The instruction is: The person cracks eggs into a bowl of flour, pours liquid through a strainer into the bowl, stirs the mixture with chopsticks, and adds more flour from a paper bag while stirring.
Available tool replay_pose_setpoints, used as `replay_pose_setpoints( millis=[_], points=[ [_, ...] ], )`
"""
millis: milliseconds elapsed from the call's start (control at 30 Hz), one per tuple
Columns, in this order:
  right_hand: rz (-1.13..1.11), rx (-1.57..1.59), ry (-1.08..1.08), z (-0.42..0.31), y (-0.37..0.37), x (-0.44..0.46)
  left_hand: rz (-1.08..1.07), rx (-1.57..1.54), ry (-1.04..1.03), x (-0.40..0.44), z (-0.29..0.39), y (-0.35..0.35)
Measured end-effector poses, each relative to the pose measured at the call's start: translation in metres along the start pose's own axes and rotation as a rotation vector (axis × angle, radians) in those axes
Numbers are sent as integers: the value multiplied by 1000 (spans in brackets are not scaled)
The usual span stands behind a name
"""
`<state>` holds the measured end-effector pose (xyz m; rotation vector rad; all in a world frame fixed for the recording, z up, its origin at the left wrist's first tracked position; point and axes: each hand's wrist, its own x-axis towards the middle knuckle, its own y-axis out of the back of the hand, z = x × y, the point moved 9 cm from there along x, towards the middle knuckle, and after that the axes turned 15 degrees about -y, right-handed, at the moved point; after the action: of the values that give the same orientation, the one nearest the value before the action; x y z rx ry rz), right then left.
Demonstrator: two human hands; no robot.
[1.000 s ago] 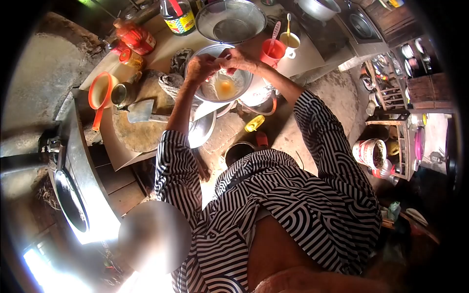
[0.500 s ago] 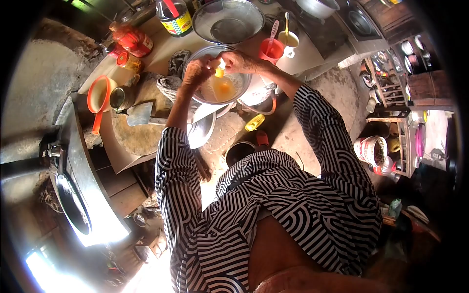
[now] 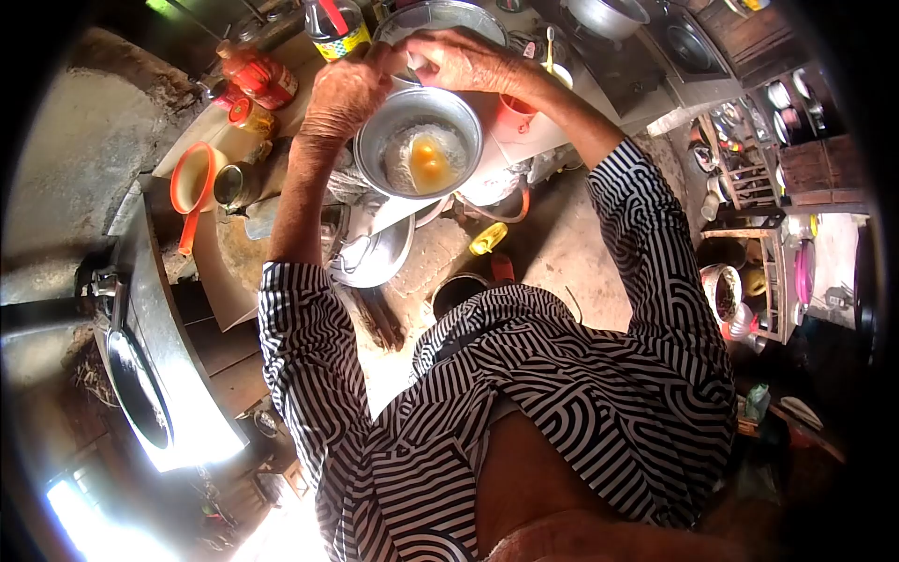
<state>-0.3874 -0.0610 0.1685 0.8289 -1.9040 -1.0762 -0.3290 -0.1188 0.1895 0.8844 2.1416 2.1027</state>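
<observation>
Above the far rim of a metal bowl (image 3: 368,169), my two hands are close together with cracked eggshell (image 3: 416,61) between their fingertips. My right hand (image 3: 461,62) pinches a white piece of the shell. The fingers of my left hand (image 3: 348,92) are closed at the shell's left side, and their tips are partly hidden. Inside the bowl, yellow egg yolks (image 3: 431,163) lie on white flour-like powder (image 3: 403,150). A wide metal basin (image 3: 459,13) sits behind my hands, partly covered by them.
Left on the counter are an orange-rimmed strainer-like dipper (image 3: 192,183), a glass jar (image 3: 236,185) and red-capped jars (image 3: 251,117). A dark sauce bottle (image 3: 337,37) stands behind my left hand. A red cup (image 3: 517,110) and a pale mug (image 3: 562,75) are partly behind my right forearm.
Both hands have moved up and away from over the bowl to beyond its far rim, with the eggshell. The egg hanging from the shell has dropped into the bowl, beside the other yolk.
</observation>
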Motion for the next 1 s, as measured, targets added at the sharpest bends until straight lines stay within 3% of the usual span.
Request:
replay_pose_setpoints(
  millis=[33,100,167,200,233,267,300,367,400,433,500,567,633,667,700,800,867,1000],
  points=[
    [7,4,-4,-3,7,0,142,-24,-57,0,5,19],
    [28,30,26,-6,9,-1,154,-13,-51,0,8,23],
    [52,51,62,-8,8,-6,-12,221,-85,-4,13,-3],
    [9,17,93,-9,-5,-14,-359,310,-110,-12,8,-48],
    [-33,-17,122,-9,-22,-22,-310,389,-205,-18,22,-57],
    [-232,-80,45,5,-60,-23,-267,460,-257,-23,32,-73],
    [-427,-144,-32,22,-101,-29,-87,408,-272,-29,41,-84],
    [-454,-251,55,36,-154,-49,-159,-91,-155,-44,30,-145],
    [-424,-239,68,28,-154,-53,-149,-111,-196,-43,36,-145],
    [-319,-84,16,24,-145,-58,-145,-138,-237,-44,43,-146],
    [-364,-35,9,31,-143,-63,-203,-171,-152,-47,31,-157],
    [-475,656,-398,66,-148,-59,-265,-204,-82,-53,25,-163],
    [-443,810,-497,68,-141,-61,80,-1296,707,-78,-10,-176],
    [-410,994,-559,69,-136,-63,253,-1598,693,-77,-4,-169],
    [-373,1179,-618,66,-130,-67,252,-1594,687,-80,1,-163],
    [-314,1341,-754,52,-124,-84,552,-1769,734,-90,18,-149],
    [-264,1498,-865,54,-139,-98,584,-1751,726,-101,28,-142],
    [-136,1689,-872,45,-144,-113,702,-1758,790,-128,42,-150]
  ],
)
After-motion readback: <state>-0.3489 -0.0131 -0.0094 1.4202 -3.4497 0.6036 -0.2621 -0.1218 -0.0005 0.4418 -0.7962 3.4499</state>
